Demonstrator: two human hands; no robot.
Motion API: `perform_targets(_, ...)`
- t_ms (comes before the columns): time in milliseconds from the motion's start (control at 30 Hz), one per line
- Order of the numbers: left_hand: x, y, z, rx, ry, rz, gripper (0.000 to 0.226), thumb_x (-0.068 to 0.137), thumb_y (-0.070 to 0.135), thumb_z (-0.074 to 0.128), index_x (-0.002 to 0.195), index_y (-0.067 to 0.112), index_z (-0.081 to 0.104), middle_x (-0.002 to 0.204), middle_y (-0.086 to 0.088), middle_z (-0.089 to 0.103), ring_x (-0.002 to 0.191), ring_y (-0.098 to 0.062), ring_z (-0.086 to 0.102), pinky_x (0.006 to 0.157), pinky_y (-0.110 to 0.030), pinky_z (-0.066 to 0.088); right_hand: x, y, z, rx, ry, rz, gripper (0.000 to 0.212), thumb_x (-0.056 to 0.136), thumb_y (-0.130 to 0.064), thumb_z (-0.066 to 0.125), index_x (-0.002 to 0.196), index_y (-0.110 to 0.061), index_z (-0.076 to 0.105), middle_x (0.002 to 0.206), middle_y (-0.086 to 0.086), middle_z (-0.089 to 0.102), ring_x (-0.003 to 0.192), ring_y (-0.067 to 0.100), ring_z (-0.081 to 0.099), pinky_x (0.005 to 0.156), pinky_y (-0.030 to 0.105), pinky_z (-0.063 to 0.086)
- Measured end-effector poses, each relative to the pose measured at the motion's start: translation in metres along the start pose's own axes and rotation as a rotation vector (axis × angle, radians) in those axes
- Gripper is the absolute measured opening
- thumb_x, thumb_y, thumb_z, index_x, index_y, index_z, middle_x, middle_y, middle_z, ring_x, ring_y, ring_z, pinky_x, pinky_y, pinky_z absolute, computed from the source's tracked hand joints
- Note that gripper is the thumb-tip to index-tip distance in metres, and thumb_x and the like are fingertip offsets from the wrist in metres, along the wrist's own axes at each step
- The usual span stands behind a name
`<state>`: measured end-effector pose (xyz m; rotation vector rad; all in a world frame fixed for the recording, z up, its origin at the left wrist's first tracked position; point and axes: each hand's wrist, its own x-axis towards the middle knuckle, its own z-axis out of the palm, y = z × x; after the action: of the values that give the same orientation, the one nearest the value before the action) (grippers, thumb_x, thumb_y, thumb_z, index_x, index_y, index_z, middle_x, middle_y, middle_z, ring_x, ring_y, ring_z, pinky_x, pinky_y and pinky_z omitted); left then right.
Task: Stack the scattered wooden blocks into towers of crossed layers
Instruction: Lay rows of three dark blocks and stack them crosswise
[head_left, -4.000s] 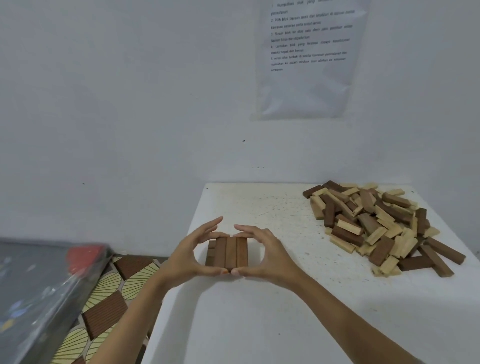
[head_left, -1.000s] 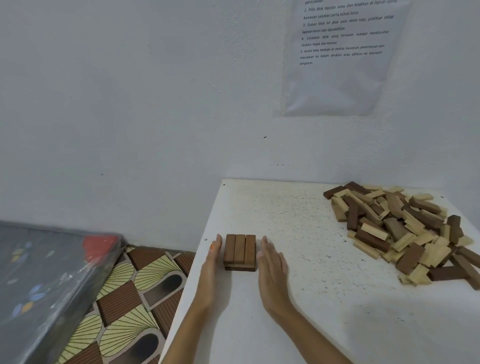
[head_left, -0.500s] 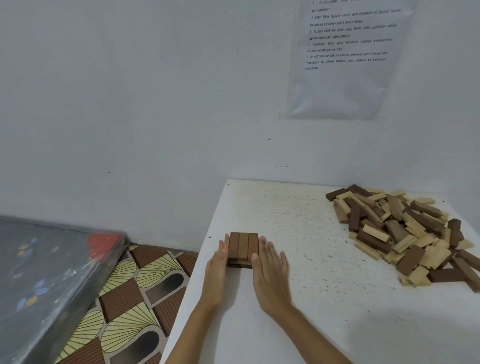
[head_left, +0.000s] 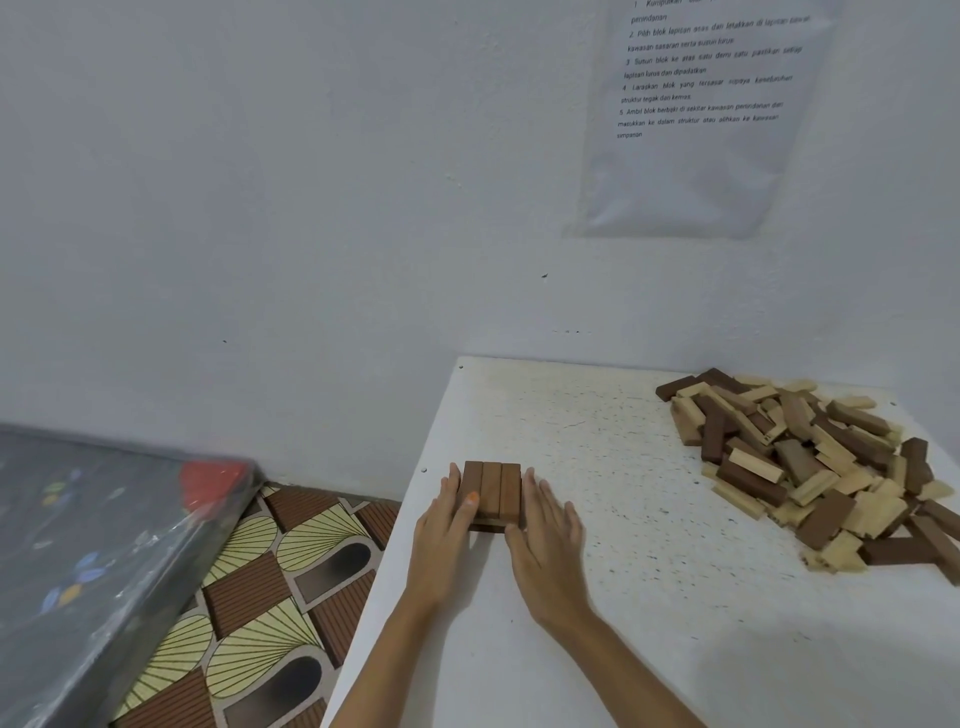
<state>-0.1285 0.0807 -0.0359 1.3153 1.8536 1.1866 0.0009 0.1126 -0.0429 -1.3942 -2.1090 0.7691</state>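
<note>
A low stack of dark brown wooden blocks (head_left: 492, 492) stands near the left edge of the white table (head_left: 597, 613); its top layer is three blocks side by side, with a lower layer just showing underneath. My left hand (head_left: 445, 525) lies flat with straight fingers pressed against the stack's left side. My right hand (head_left: 546, 535) lies flat against its right side, fingers straight. A loose pile of dark and light wooden blocks (head_left: 810, 467) sits at the table's far right.
The table's left edge is close beside my left hand, with a patterned floor (head_left: 260, 597) below it. A plastic-wrapped dark slab (head_left: 93, 561) leans at the left. A printed sheet (head_left: 701, 114) hangs on the white wall behind.
My two hands have closed in on the stack from both sides and now press against it; a second ago they lay a little apart from it.
</note>
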Motion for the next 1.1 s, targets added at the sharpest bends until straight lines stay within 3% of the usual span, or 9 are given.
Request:
perform_targets(167, 0.001, -0.009, 0.000, -0.001, 0.016, 0.046, 0.063, 0.084, 0.066, 0.037, 0.141, 0.045, 0.023, 0.154, 0.009, 0.034, 0.143, -0.010, 0.030, 0.116, -0.046, 0.026, 0.000, 0.000, 0.000, -0.033, -0.017, -0.010, 0.079, 0.080, -0.051, -0.006, 0.154, -0.021, -0.005, 0.161, -0.010, 0.005, 0.143, -0.004, -0.008, 0.116, 0.026, -0.017)
perform_targets(400, -0.002, -0.001, 0.002, 0.089, 0.042, 0.110, 0.056, 0.099, 0.039, 0.047, 0.150, 0.034, 0.024, 0.158, 0.005, 0.025, 0.147, -0.016, 0.019, 0.121, -0.040, 0.016, 0.000, -0.002, -0.001, -0.064, -0.023, -0.011, 0.083, 0.078, -0.054, -0.013, 0.153, -0.019, -0.007, 0.161, -0.010, 0.004, 0.139, -0.007, -0.009, 0.115, 0.026, -0.017)
perform_targets(533, -0.002, -0.008, 0.005, 0.193, 0.051, 0.210, 0.061, 0.096, 0.043, 0.046, 0.152, 0.029, 0.025, 0.158, 0.003, 0.023, 0.147, -0.018, 0.017, 0.118, -0.037, 0.016, 0.000, -0.001, 0.000, -0.060, -0.016, -0.009, 0.082, 0.079, -0.055, -0.013, 0.153, -0.020, -0.006, 0.161, -0.011, 0.006, 0.142, -0.005, -0.006, 0.117, 0.028, -0.015)
perform_targets(667, 0.000, -0.022, 0.001, 0.466, 0.040, 0.383, 0.044, 0.105, 0.044, 0.025, 0.131, 0.015, 0.046, 0.149, -0.022, 0.038, 0.134, -0.041, 0.043, 0.093, -0.043, 0.045, 0.000, -0.001, 0.000, -0.049, -0.012, -0.011, 0.081, 0.080, -0.055, -0.012, 0.154, -0.020, -0.004, 0.161, -0.011, 0.007, 0.141, -0.006, -0.006, 0.116, 0.027, -0.015)
perform_targets(733, 0.004, -0.034, 0.005, 0.525, 0.067, 0.432, 0.042, 0.105, 0.044, 0.024, 0.121, 0.014, 0.049, 0.143, -0.028, 0.042, 0.129, -0.042, 0.047, 0.087, -0.037, 0.043, 0.000, -0.001, 0.000, -0.048, -0.012, -0.012, 0.081, 0.081, -0.055, -0.012, 0.153, -0.020, -0.004, 0.161, -0.011, 0.008, 0.143, -0.004, -0.004, 0.116, 0.028, -0.015)
perform_targets(833, 0.005, -0.039, 0.007, 0.542, 0.090, 0.472, 0.034, 0.104, 0.039, 0.036, 0.120, 0.013, 0.049, 0.144, -0.029, 0.042, 0.129, -0.043, 0.047, 0.086, -0.038, 0.046, 0.000, -0.001, 0.000, -0.046, -0.016, -0.014, 0.081, 0.081, -0.055, -0.011, 0.153, -0.020, -0.004, 0.161, -0.011, 0.008, 0.142, -0.006, -0.005, 0.117, 0.028, -0.015)
perform_targets(900, 0.010, -0.045, 0.008, 0.535, 0.099, 0.509, 0.028, 0.096, 0.028, 0.057, 0.119, 0.013, 0.051, 0.147, -0.025, 0.039, 0.131, -0.041, 0.046, 0.084, -0.040, 0.048, -0.001, -0.001, 0.000, -0.041, -0.013, -0.016, 0.081, 0.081, -0.055, -0.011, 0.154, -0.020, -0.003, 0.161, -0.011, 0.008, 0.140, -0.007, -0.006, 0.117, 0.028, -0.015)
perform_targets(1000, 0.011, -0.049, 0.010, 0.464, 0.070, 0.481, 0.047, 0.080, 0.015, 0.078, 0.119, 0.014, 0.052, 0.150, -0.018, 0.033, 0.132, -0.038, 0.044, 0.084, -0.041, 0.049, -0.001, -0.001, 0.000, -0.036, -0.007, -0.022, 0.080, 0.081, -0.055, -0.011, 0.154, -0.020, -0.003, 0.161, -0.011, 0.008, 0.140, -0.007, -0.006, 0.116, 0.026, -0.016)
perform_targets(1100, 0.011, -0.048, 0.009, 0.467, 0.127, 0.569, 0.035, 0.096, 0.035, 0.055, 0.125, 0.016, 0.047, 0.149, -0.018, 0.033, 0.133, -0.035, 0.042, 0.090, -0.036, 0.045, -0.002, -0.001, -0.001, -0.004, -0.004, -0.013, 0.080, 0.082, -0.055, -0.009, 0.154, -0.021, -0.001, 0.161, -0.012, 0.008, 0.140, -0.009, -0.006, 0.114, 0.022, -0.018)
